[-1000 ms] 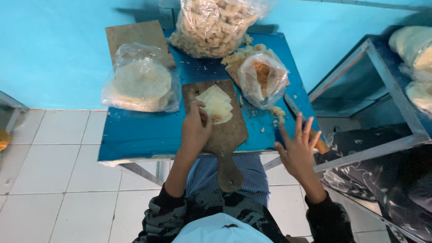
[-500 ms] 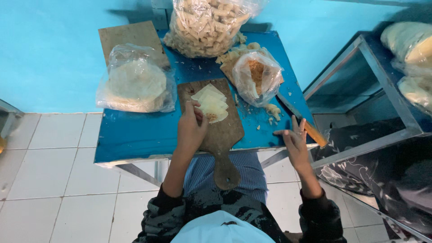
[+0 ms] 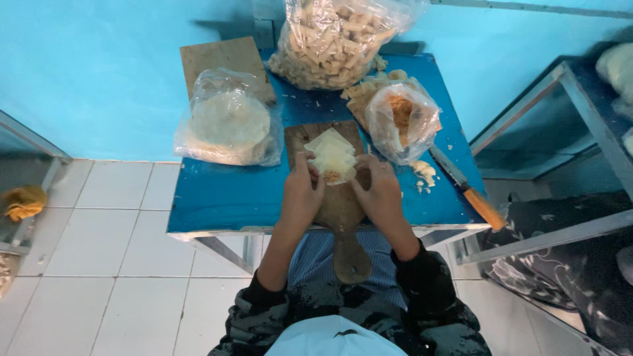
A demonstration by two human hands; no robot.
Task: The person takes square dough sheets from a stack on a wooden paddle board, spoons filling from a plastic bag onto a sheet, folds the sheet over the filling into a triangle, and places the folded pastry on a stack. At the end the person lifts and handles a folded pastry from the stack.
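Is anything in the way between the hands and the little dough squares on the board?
Nothing visible. The left hand and right hand already touch the stack of dough squares on the wooden board, one on each side.

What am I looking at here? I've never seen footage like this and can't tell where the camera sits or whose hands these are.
The camera is worn on a person's head and looks straight down, so you see their own two bare hands, no machine. The left hand and right hand both rest on a wooden paddle board and touch a stack of pale wrappers, the top one with a dab of filling. The board lies on a small blue table. Also on it: a bag of round wrappers, a big bag of pale pieces, a small bag of brownish filling, and a knife with a wooden handle near the right edge. Neither hand grips a tool.
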